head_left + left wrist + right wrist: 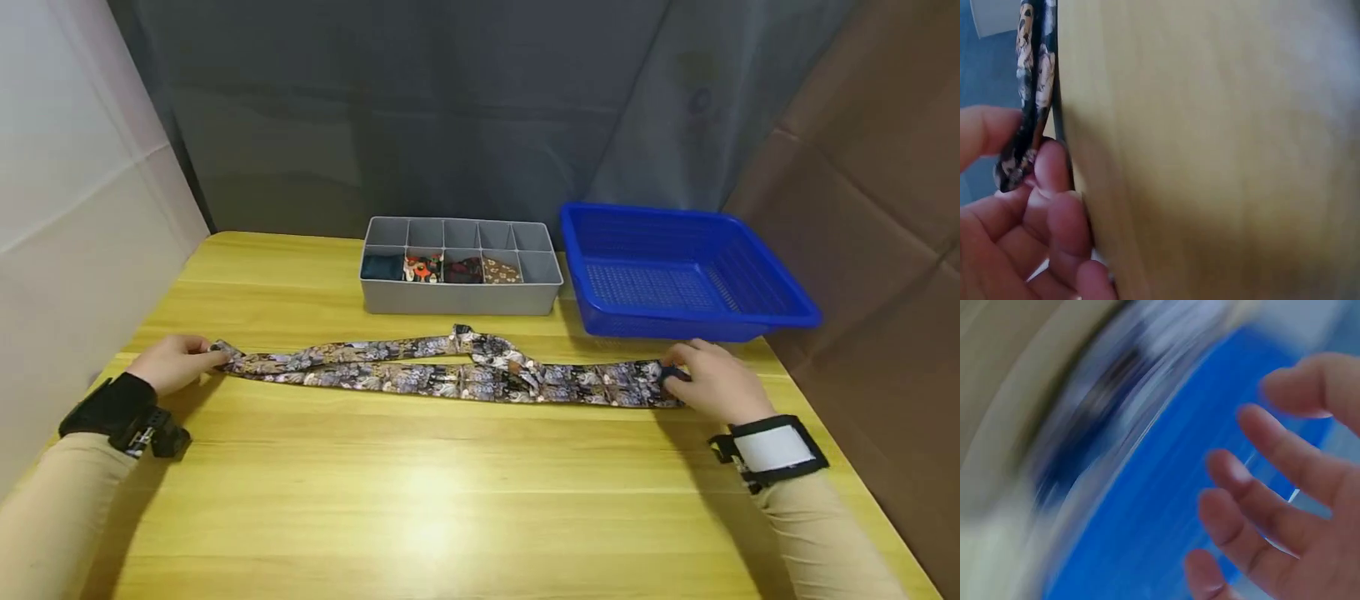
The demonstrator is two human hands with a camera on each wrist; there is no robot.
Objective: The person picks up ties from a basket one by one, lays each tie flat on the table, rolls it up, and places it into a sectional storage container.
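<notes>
Patterned tie (450,377) lies flat — left fingers (1047,169) pinch one end, right fingers (693,360) spread.

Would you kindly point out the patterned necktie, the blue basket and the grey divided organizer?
patterned necktie (420,377), head view, middle of the fabric.
blue basket (780,321), head view, front rim.
grey divided organizer (457,298), head view, front wall.

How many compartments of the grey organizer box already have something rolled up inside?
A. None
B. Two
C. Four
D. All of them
C: in the head view, the grey organizer box has four filled compartments in its front row, holding a dark blue, an orange-patterned, a dark red and a brown roll; the rest show only bare grey.
</notes>
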